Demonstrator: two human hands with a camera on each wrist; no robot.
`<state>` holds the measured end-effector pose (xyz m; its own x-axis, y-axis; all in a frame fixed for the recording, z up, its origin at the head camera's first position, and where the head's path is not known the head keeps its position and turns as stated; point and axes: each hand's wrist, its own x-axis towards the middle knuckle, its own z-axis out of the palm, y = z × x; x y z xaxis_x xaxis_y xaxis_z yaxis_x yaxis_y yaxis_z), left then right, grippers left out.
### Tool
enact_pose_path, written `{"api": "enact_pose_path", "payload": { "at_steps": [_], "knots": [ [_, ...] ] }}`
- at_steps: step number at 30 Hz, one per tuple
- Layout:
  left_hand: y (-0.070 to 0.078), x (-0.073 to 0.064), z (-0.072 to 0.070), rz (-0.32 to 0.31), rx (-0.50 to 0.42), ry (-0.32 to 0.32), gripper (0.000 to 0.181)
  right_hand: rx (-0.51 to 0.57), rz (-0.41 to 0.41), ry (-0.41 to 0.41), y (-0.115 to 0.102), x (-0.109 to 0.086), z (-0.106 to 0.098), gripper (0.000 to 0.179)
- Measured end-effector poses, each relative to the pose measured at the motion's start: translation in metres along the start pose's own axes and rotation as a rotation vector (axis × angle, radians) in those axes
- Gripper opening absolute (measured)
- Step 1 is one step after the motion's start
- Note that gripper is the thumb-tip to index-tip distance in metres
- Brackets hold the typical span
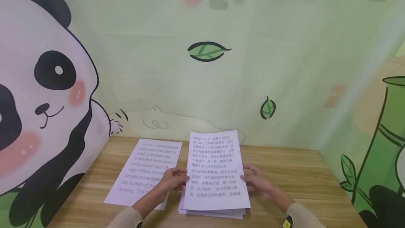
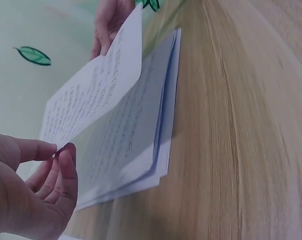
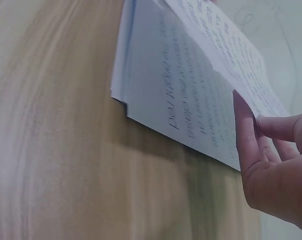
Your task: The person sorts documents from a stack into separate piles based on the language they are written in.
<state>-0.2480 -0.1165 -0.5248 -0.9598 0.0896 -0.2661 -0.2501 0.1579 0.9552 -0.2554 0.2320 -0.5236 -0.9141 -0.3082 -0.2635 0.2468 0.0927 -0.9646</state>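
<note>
Sheet point(image 1: 218, 171) is held raised above stack point(image 3: 156, 95), midway between tabletop point(image 1: 294, 171) side edges; its sides are pinched thumb-to-fingers by left hand point(image 1: 171, 181) and right hand point(image 1: 258, 182), apparently so its face is left uncovered

Shows as a white sheet point(image 1: 216, 171) of dark Chinese print — held tilted at the lower centre of the head view, pinched at both side edges, raised above an uneven paper stack point(image 3: 186, 95).
</note>
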Motion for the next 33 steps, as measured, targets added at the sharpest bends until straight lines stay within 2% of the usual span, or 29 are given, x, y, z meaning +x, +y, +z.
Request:
{"api": "enact_pose_path", "payload": {
  "at_steps": [8, 17, 25, 29, 33],
  "knots": [
    [0.014, -0.007, 0.01, 0.031, 0.007, -0.031, 0.043, -0.043, -0.01, 0.022, -0.016, -0.008, -0.013, 0.067],
    [0.023, -0.006, 0.027, 0.095, 0.0, -0.127, 0.037, -0.082, -0.016, 0.068, -0.023, -0.019, -0.033, 0.067],
    [0.025, -0.008, 0.05, 0.121, -0.007, -0.163, 0.036, -0.087, -0.014, 0.109, -0.022, -0.029, -0.054, 0.069],
    [0.023, -0.007, 0.063, 0.126, -0.02, -0.184, 0.036, -0.068, -0.022, 0.097, -0.019, -0.035, -0.065, 0.07],
    [0.021, -0.006, 0.076, 0.107, -0.03, -0.181, 0.037, -0.068, -0.01, 0.12, -0.016, -0.042, -0.074, 0.071]
  ]
}}
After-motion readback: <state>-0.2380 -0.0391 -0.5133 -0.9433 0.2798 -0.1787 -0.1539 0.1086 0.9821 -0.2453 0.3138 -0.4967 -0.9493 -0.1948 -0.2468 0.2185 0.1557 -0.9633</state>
